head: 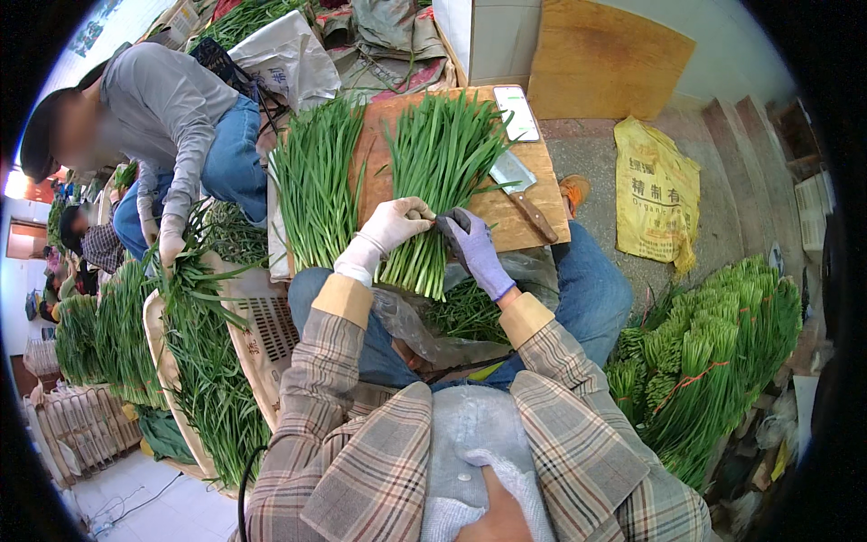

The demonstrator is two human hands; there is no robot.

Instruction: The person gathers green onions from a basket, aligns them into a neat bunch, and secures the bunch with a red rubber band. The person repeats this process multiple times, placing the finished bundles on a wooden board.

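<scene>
My left hand point(399, 227), in a white glove, rests over a loose bundle of green garlic chives point(440, 156) on a wooden board point(379, 139). My right hand point(474, 247), in a purple glove with dark grey fingers, meets it at the bundle's right side. Both sets of fingertips pinch together around a small reddish tie point(433, 222), mostly hidden by the fingers. Pale cut stems point towards me. To the left lies a second pile of chives point(315, 183). A cleaver point(523, 193) with a wooden handle and a phone point(516, 114) lie at the board's right.
Tied chive bundles point(711, 359) stand at the right. On my left, a plastic basket point(261, 325) holds loose greens, over which a co-worker point(183, 129) bends. Trimmings point(467, 311) lie in clear plastic below the board. A yellow sack point(657, 196) is on the floor.
</scene>
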